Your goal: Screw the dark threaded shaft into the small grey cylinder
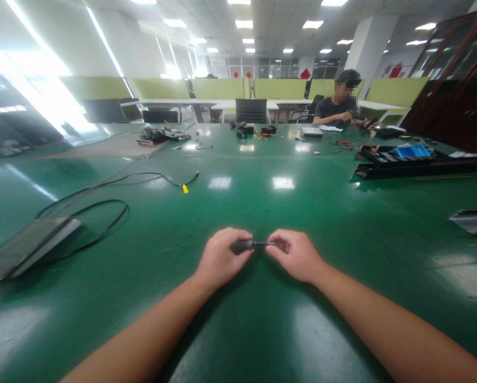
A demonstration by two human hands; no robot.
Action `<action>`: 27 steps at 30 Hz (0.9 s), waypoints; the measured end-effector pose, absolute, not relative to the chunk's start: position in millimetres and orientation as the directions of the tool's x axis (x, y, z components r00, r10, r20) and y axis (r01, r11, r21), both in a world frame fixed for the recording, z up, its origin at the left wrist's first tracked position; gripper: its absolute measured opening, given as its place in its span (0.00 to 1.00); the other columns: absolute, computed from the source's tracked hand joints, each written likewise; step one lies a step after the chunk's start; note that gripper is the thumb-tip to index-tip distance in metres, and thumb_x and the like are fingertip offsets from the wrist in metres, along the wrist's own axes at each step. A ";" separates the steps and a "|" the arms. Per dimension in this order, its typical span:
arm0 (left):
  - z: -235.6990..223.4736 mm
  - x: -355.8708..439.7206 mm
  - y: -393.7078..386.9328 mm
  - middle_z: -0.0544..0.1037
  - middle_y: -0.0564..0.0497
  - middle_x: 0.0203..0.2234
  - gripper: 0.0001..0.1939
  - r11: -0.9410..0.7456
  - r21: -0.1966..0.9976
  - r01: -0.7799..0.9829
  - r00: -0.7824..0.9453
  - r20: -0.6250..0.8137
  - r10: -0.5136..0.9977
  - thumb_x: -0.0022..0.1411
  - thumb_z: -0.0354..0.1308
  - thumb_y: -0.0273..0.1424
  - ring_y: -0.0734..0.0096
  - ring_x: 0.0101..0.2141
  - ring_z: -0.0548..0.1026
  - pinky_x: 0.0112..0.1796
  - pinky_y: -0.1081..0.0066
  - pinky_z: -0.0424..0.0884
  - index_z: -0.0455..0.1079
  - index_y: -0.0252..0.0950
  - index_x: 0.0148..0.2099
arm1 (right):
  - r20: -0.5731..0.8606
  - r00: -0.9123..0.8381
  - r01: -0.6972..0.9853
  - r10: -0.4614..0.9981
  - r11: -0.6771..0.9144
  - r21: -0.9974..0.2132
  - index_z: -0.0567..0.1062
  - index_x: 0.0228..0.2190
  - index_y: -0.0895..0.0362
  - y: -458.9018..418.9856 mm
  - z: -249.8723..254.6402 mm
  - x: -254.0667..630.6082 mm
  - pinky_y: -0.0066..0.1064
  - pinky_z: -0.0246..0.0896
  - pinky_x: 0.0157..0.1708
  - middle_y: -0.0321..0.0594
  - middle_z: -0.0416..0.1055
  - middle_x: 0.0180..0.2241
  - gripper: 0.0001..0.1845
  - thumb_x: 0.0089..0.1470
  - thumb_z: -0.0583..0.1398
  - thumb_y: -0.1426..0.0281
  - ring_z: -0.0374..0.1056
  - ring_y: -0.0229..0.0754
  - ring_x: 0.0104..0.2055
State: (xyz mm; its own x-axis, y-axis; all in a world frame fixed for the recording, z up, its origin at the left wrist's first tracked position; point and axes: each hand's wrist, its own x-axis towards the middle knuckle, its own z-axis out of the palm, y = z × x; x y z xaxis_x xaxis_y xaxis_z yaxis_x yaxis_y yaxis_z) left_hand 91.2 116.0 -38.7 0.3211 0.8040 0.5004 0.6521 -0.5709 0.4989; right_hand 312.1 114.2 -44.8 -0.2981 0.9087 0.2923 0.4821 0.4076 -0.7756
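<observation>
Over the green tabletop (238, 207), both hands meet on one small dark screwdriver (246, 244) with a thick handle and a thin shaft, lying level between them. My left hand (223, 254) is closed round the handle, thumb and fingers gripping it from the left. From the other side, my right hand (296, 254) pinches the far end of the shaft between thumb and fingertips. The tip itself is hidden by those fingers, and much of the handle is covered by my left hand.
At left lies a flat grey device (26, 247) beside a looped black cable (120, 205), whose end bears a yellow tag (185, 188). A long black tray (417, 166) with a blue part stands at right. Electronic parts (244, 129) and a seated person (340, 106) are at the far edge.
</observation>
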 end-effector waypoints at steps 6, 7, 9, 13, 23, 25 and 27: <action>-38.0 90.9 116.3 0.80 0.50 0.36 0.10 -0.561 0.508 0.654 0.309 0.497 0.811 0.55 0.65 0.28 0.65 0.38 0.77 0.42 0.64 0.72 0.75 0.40 0.41 | 0.280 -0.299 0.476 0.912 0.396 -0.785 0.77 0.33 0.56 114.5 -46.1 312.1 0.27 0.56 0.27 0.34 0.72 0.25 0.04 0.55 0.62 0.70 0.64 0.37 0.26; -38.0 90.7 116.4 0.80 0.50 0.36 0.10 -0.559 0.508 0.655 0.308 0.497 0.811 0.55 0.65 0.27 0.64 0.38 0.78 0.42 0.64 0.72 0.75 0.40 0.41 | 0.279 -0.299 0.476 0.913 0.396 -0.785 0.77 0.33 0.56 114.7 -46.4 312.2 0.27 0.56 0.27 0.34 0.72 0.25 0.04 0.55 0.62 0.70 0.64 0.37 0.26; -38.0 90.3 116.8 0.80 0.50 0.36 0.11 -0.556 0.511 0.655 0.305 0.494 0.814 0.55 0.65 0.27 0.64 0.38 0.78 0.41 0.65 0.72 0.75 0.40 0.41 | 0.279 -0.297 0.475 0.913 0.395 -0.787 0.77 0.33 0.56 115.1 -46.8 312.3 0.27 0.56 0.27 0.34 0.72 0.25 0.04 0.55 0.62 0.70 0.65 0.37 0.26; -38.5 89.8 117.8 0.80 0.50 0.37 0.11 -0.549 0.525 0.651 0.295 0.491 0.820 0.54 0.66 0.26 0.65 0.38 0.77 0.42 0.64 0.72 0.75 0.40 0.41 | 0.269 -0.301 0.464 0.915 0.388 -0.797 0.76 0.33 0.57 116.0 -46.9 312.6 0.26 0.57 0.27 0.34 0.72 0.26 0.03 0.56 0.62 0.70 0.65 0.37 0.26; -37.0 89.7 118.1 0.80 0.50 0.37 0.11 -0.542 0.536 0.647 0.284 0.490 0.824 0.54 0.65 0.26 0.64 0.38 0.78 0.42 0.64 0.73 0.75 0.40 0.42 | 0.262 -0.297 0.454 0.918 0.378 -0.807 0.77 0.33 0.57 116.2 -46.0 313.7 0.26 0.58 0.28 0.34 0.73 0.27 0.04 0.56 0.62 0.70 0.65 0.36 0.27; -36.9 89.5 117.9 0.80 0.50 0.37 0.11 -0.542 0.537 0.646 0.283 0.491 0.824 0.55 0.65 0.26 0.64 0.38 0.78 0.42 0.64 0.74 0.75 0.40 0.42 | 0.263 -0.298 0.454 0.918 0.378 -0.807 0.77 0.33 0.57 116.4 -45.5 314.0 0.26 0.58 0.28 0.34 0.73 0.27 0.04 0.56 0.62 0.70 0.66 0.37 0.27; -37.2 89.1 118.1 0.80 0.50 0.38 0.11 -0.544 0.535 0.646 0.282 0.495 0.822 0.55 0.65 0.27 0.64 0.39 0.78 0.42 0.64 0.74 0.75 0.40 0.42 | 0.262 -0.297 0.452 0.918 0.377 -0.808 0.77 0.33 0.57 116.5 -45.4 314.2 0.26 0.58 0.29 0.34 0.73 0.27 0.04 0.56 0.62 0.70 0.66 0.37 0.27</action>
